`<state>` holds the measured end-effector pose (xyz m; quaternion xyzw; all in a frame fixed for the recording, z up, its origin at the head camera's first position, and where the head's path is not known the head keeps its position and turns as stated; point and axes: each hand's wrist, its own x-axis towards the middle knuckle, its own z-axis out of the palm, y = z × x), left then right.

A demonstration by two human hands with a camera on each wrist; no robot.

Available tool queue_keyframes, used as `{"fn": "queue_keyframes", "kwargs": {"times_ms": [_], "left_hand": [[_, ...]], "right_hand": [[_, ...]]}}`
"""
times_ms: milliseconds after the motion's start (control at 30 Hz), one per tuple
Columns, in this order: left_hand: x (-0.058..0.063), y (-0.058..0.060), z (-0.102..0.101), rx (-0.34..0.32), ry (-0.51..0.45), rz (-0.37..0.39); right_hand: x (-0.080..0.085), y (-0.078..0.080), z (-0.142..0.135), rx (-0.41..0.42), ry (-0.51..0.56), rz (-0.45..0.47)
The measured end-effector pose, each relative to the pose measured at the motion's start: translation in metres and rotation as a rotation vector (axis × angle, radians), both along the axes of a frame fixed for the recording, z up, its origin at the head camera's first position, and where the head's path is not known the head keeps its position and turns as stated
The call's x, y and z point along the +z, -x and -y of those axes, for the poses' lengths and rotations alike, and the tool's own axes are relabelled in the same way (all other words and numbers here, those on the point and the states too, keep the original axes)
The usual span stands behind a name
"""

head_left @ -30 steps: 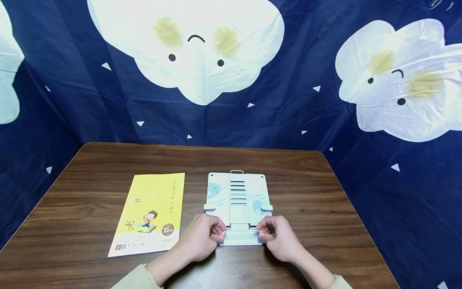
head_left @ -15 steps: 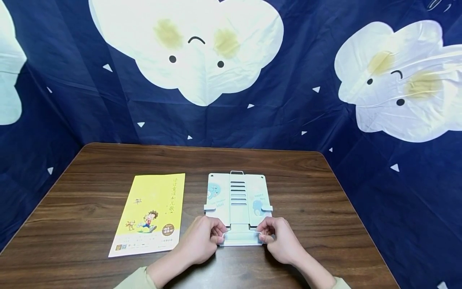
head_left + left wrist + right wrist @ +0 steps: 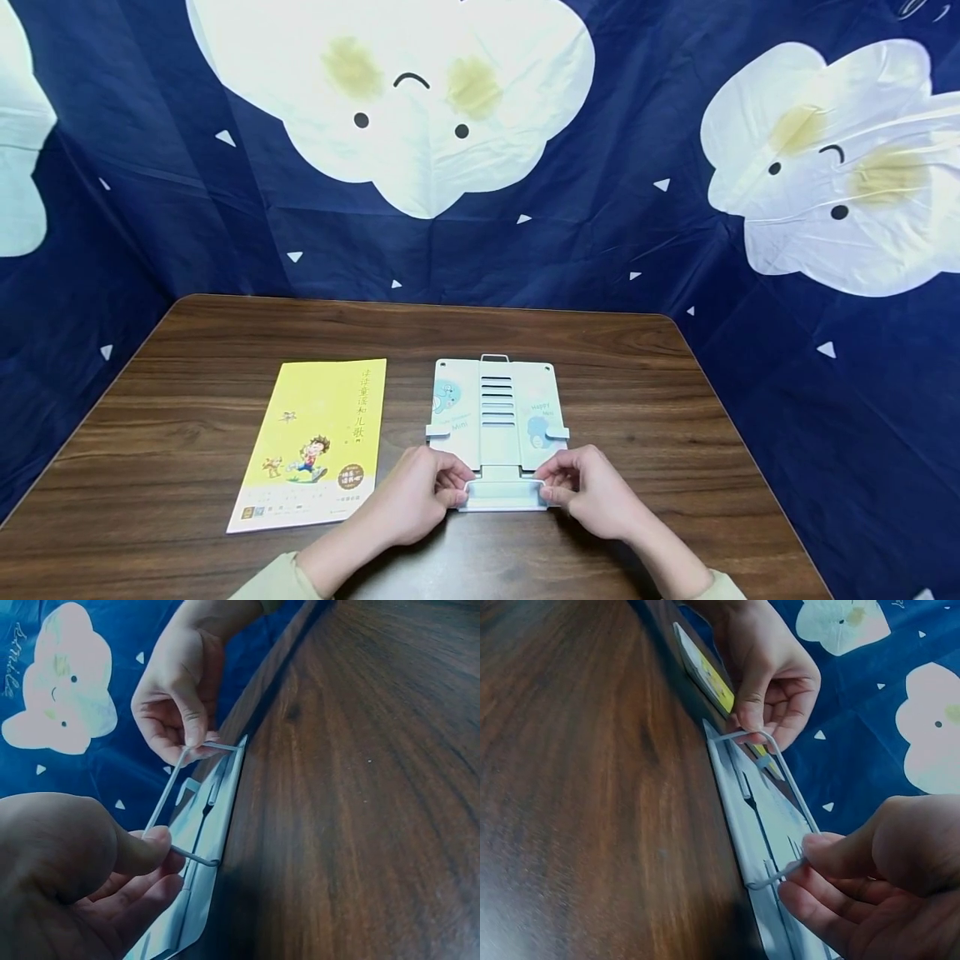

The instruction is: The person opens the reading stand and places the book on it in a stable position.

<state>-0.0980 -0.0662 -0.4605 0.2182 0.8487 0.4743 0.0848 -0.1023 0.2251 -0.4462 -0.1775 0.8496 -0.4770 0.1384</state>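
A pale, folding book stand (image 3: 538,383) with blue cartoon prints and a slotted centre strip lies flat on the table. From its near edge a U-shaped wire support (image 3: 163,799) stands raised. My left hand (image 3: 420,496) pinches one corner of that wire between thumb and fingers. At the opposite corner my right hand (image 3: 596,492) holds the wire the same way. Both wrist views show the wire's two legs meeting the stand's edge. In the head view my fingers hide the wire's corners.
Left of the stand lies a yellow children's book (image 3: 322,417), cover up, close to my left forearm. The brown wooden table (image 3: 600,350) meets a dark blue cloth (image 3: 450,267) with white clouds at its back and sides.
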Motion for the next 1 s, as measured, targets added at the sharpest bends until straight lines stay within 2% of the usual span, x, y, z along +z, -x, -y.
{"fn": "queue_keyframes", "kwargs": {"times_ms": [233, 467, 700, 900, 1000], "left_hand": [[0.007, 0.007, 0.006, -0.021, -0.034, 0.031], [0.013, 0.024, 0.017, 0.022, -0.075, 0.023], [0.006, 0.052, 0.039, 0.104, -0.152, 0.117], [0.001, 0.073, 0.049, 0.233, -0.156, 0.200], [0.002, 0.082, 0.051, 0.268, -0.162, 0.205]], "right_hand": [[0.004, 0.006, -0.006, 0.040, 0.026, 0.023], [0.008, 0.020, -0.014, 0.031, 0.058, -0.003], [0.013, 0.044, -0.024, -0.080, 0.063, 0.028], [0.006, 0.066, -0.035, -0.197, 0.103, 0.071], [0.001, 0.076, -0.040, -0.252, 0.144, 0.109]]}}
